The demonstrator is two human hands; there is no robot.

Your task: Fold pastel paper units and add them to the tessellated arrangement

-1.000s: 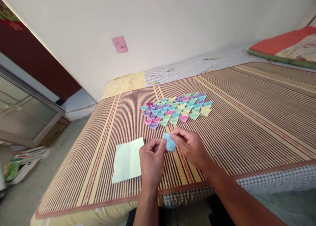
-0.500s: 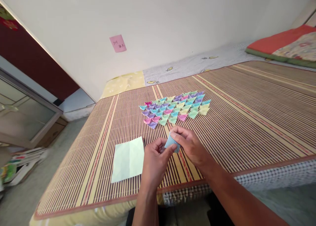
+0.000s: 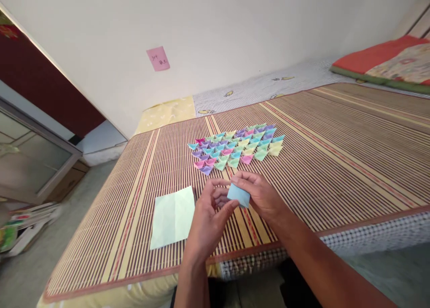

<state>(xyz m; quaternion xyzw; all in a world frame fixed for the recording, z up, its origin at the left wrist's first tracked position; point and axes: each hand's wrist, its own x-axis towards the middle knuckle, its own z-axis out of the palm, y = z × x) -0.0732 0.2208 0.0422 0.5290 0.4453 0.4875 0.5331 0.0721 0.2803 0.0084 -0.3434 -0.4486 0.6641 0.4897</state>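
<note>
Both my hands meet over the striped bamboo mat (image 3: 336, 133), pinching a small folded blue paper piece (image 3: 238, 195) between them. My left hand (image 3: 208, 218) grips its left side with thumb and fingers curled. My right hand (image 3: 262, 196) holds its top and right edge. Just beyond my hands lies a neat patch of several small folded paper shapes (image 3: 235, 147) in pink, purple, blue, green and yellow. A flat pale green paper sheet (image 3: 173, 217) with crease lines lies on the mat to the left of my left hand.
The mat covers a bed whose checked sheet (image 3: 369, 236) shows at the near edge. A pink sticky note (image 3: 157, 58) is on the white wall. Folded bedding (image 3: 386, 59) lies at the far right. Books (image 3: 20, 229) sit on the floor at left.
The blue piece has been turned and worked between my fingers, now showing a flatter face. My hands have stayed in the same spot; the view shifted slightly.
</note>
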